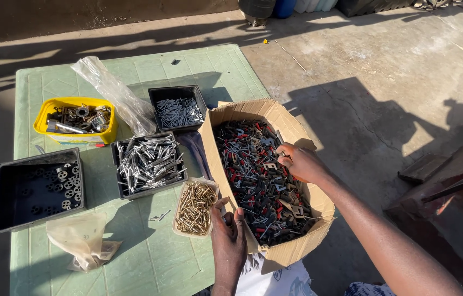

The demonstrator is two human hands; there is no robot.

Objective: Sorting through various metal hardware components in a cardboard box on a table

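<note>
A cardboard box [297, 131] full of mixed screws, nails, red plugs and small metal parts sits at the table's right edge. My right hand [300, 163] reaches into the box, fingers pinched around a small piece in the pile; what it grips is too small to make out. My left hand [228, 233] rests at the box's near left wall, fingers curled against the cardboard, right beside a small tray of brass-coloured screws [194, 207].
On the green table [149, 257]: a black tray of silver bolts [148, 163], a black tray of thin nails [178, 109], a yellow tub of metal fittings [77, 120], a black tray with washers [37, 189], two clear plastic bags [113, 93]. Concrete ground lies to the right.
</note>
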